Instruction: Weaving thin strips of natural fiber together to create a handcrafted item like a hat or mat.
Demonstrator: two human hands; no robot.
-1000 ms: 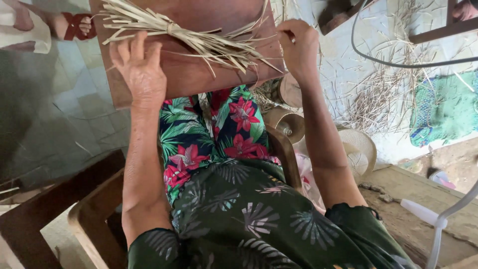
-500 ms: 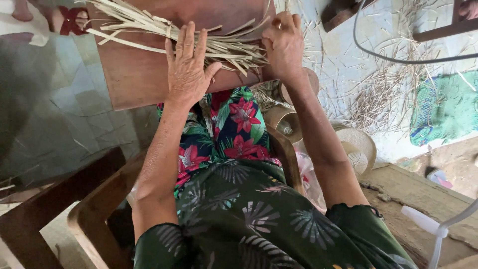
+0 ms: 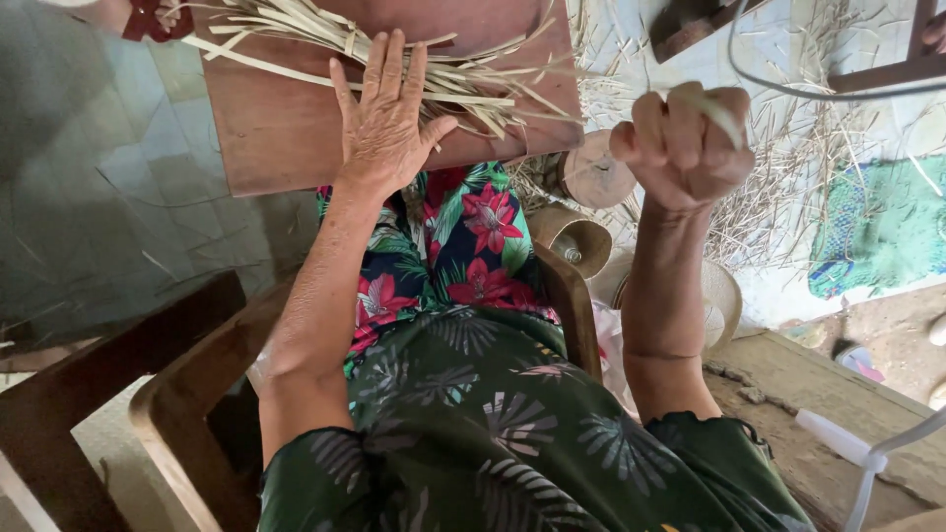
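One straw strip (image 3: 711, 106) was clenched in the right hand (image 3: 683, 148); the bundle (image 3: 394, 59) was best pinned firmly under the flat, open left hand (image 3: 386, 123).

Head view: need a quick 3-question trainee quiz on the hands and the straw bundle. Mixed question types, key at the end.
1. True or false: the left hand lies flat, fingers spread, on the bundle of pale straw strips.
2. What does the bundle rest on? A) green mat B) brown wooden board C) woven hat
3. How is the right hand posed, and where is it relative to the board?

Key:
1. True.
2. B.
3. Closed in a fist on a pale strip, raised off to the right of the board, apart from the bundle.
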